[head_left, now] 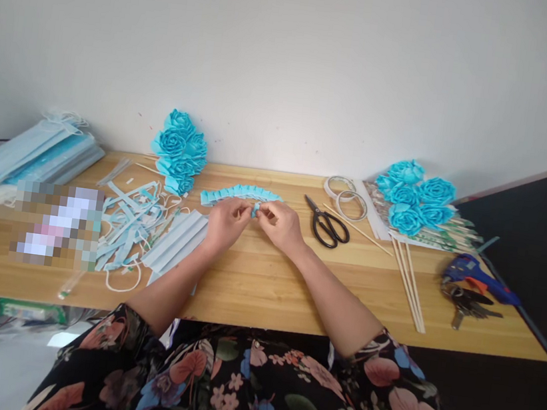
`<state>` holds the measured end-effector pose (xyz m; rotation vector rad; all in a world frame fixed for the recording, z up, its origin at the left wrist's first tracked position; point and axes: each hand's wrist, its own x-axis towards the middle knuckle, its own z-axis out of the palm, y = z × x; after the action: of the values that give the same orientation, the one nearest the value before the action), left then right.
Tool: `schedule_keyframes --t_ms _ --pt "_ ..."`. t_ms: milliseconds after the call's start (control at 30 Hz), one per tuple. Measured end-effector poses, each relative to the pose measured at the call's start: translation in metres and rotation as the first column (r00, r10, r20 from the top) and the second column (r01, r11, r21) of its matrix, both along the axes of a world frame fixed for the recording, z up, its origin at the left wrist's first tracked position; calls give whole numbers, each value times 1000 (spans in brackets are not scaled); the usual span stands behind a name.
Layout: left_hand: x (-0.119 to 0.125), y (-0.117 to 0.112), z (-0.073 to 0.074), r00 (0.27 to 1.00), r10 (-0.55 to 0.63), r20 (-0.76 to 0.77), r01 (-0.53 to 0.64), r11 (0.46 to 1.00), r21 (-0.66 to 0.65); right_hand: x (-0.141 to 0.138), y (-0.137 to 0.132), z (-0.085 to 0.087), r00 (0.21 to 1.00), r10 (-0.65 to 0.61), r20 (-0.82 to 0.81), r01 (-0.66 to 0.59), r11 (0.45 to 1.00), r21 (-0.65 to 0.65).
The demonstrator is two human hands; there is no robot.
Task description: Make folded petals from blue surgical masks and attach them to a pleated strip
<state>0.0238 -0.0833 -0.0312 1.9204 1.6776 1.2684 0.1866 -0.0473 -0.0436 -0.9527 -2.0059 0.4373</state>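
Note:
A small folded blue piece (255, 210), which looks like mask fabric, is pinched between the fingertips of both hands above the middle of the table. My left hand (225, 222) closes on it from the left and my right hand (281, 225) from the right. Just behind them a curved row of folded blue petals (242, 191) lies on the wood, its right end partly hidden by my right hand. Pleated face masks (178, 239) lie beside my left wrist. To the right of my right hand rest black-handled scissors (326, 227), blades apart.
Blue fabric roses stand in bunches at back left (180, 149) and back right (418, 197). Cut mask strips (132, 227) and a mask stack (33, 153) cover the left. Tape rolls (351, 205), wooden sticks (408, 286), a blue glue gun (478, 276) and keys (465, 303) lie right.

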Motion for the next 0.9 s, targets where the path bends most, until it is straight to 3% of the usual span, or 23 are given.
schedule_keyframes --t_ms 500,700,900 --pt "0 2 1 984 -21 177 33 997 -69 0 0 -2 1000 18 -21 -19 999 -35" --pt "0 2 1 988 -10 155 23 996 -80 0 0 -2 999 24 -25 -26 997 -67" --pt "-5 3 9 988 60 143 -51 996 -69 4 4 3 983 15 -181 -56 973 -224"
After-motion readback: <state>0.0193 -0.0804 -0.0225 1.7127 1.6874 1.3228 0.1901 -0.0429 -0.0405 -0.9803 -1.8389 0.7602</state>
